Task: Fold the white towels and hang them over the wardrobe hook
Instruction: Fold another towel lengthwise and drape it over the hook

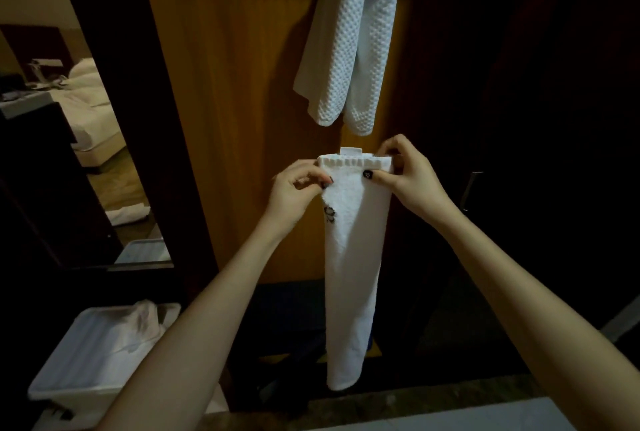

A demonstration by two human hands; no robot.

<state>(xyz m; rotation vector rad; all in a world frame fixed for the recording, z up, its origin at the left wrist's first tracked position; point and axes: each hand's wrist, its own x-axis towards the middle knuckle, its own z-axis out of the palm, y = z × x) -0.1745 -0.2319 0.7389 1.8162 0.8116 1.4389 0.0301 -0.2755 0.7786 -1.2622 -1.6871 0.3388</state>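
Note:
A narrow folded white towel (351, 264) hangs straight down in front of me, held up by its top edge. My left hand (298, 185) pinches the top left corner and my right hand (405, 172) pinches the top right corner. A small white label sticks up from the top edge, and a dark embroidered mark shows near the left side. Above it, a white waffle-textured towel (349, 39) hangs doubled over from the top of the wooden wardrobe door (235, 101). The hook itself is out of view.
A white plastic basket (93, 358) with white cloth in it stands at the lower left. A tall mirror (69, 101) on the left reflects a bed. Dark wardrobe doors with a metal handle (472, 188) fill the right side. A pale counter edge (485, 413) runs along the bottom.

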